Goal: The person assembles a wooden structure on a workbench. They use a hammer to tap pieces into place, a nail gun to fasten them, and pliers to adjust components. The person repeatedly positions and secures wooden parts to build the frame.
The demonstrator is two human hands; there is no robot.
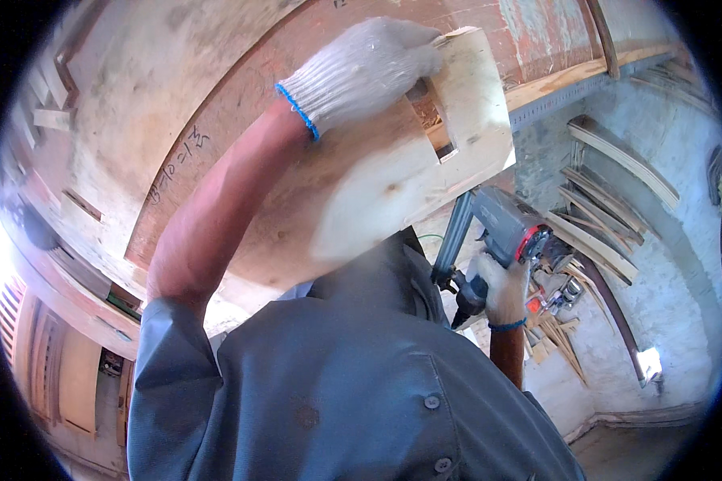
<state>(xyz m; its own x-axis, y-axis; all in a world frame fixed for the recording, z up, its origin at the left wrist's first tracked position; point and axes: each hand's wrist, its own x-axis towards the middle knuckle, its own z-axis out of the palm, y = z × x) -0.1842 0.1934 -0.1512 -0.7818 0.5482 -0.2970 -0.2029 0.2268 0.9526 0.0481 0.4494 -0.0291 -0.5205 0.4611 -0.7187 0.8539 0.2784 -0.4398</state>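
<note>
A pale plywood board (385, 188) with a rectangular cut-out lies over a larger brown panel (265, 60). My left hand (369, 68), in a white knit glove with a blue cuff, is closed at the board's upper end beside the cut-out; its fingertips are partly hidden. My right hand (501, 293), gloved too, wraps round the handle of a grey nail gun (505, 220) with a red ring. The tool's nose is close to the board's lower right edge; I cannot tell whether they touch.
A long measuring rule (553, 106) runs along a wooden strip at the upper right. Wood strips (602, 204) and offcuts (557, 341) lie on the pale floor at right. A dark curved hose or bar (614, 309) crosses there. Wooden panels (76, 381) stand at lower left.
</note>
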